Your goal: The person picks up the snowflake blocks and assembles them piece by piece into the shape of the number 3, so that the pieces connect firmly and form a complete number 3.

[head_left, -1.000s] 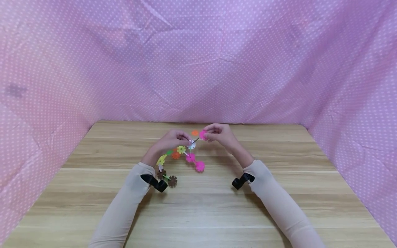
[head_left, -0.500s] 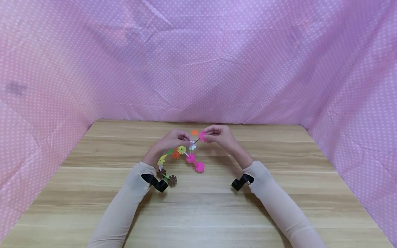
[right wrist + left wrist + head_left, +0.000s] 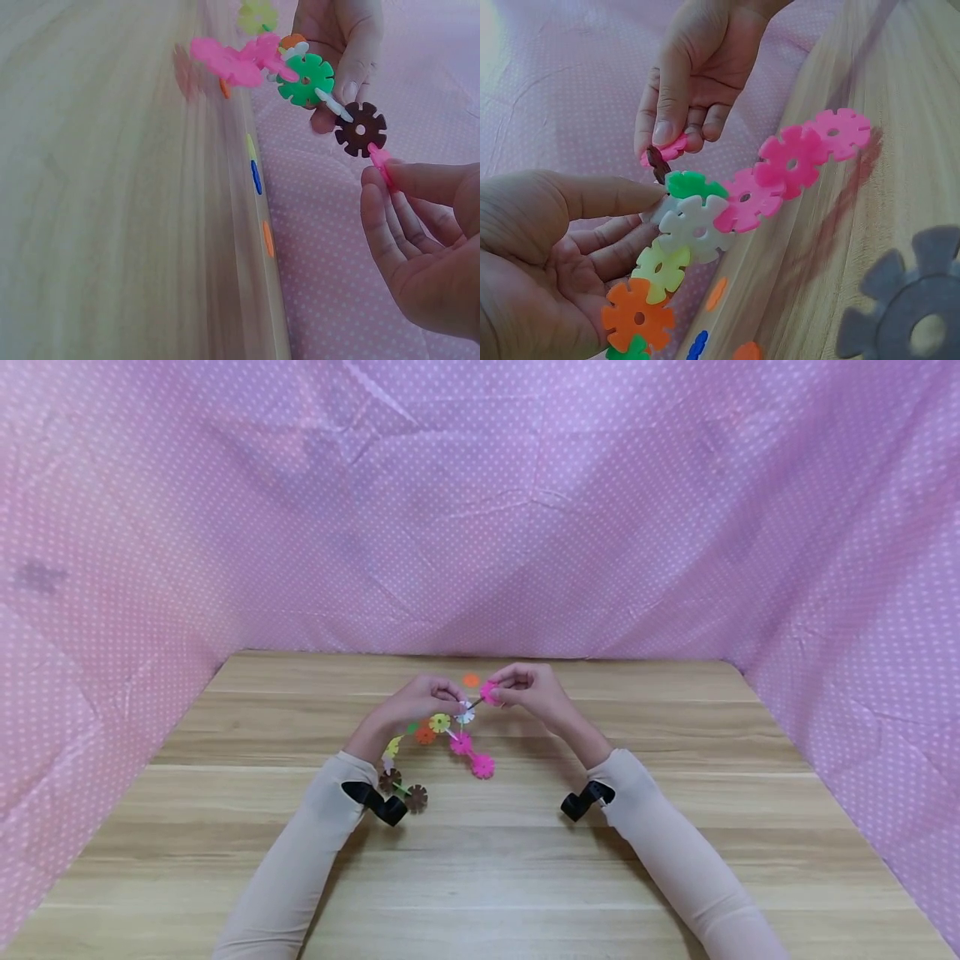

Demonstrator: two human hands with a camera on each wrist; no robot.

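Note:
Both hands hold a chain of notched plastic snowflake discs above the table. My left hand [image 3: 423, 702] pinches a white disc [image 3: 684, 220] between thumb and fingers, beside a green disc [image 3: 694, 186]. Pink discs [image 3: 789, 154] branch off toward the near side. A yellow disc [image 3: 671, 281] and an orange disc [image 3: 621, 315] continue the chain under the left palm, ending in brown discs [image 3: 417, 798] by the left wrist. Thumb and fingertips of my right hand [image 3: 532, 689] grip a pink disc [image 3: 380, 161]. Its edge meets a brown disc [image 3: 361, 145]; the fingers partly cover it.
A loose orange disc [image 3: 471, 680] lies on the wooden table [image 3: 480, 868] beyond the hands. In the right wrist view, a blue disc [image 3: 256, 178] and another orange disc [image 3: 268, 238] lie near the table's edge. A pink dotted cloth [image 3: 480, 527] hangs around the table.
The right hand has shifted slightly down toward the left hand, carrying its pink disc. The left hand and the rest of the chain have barely moved.

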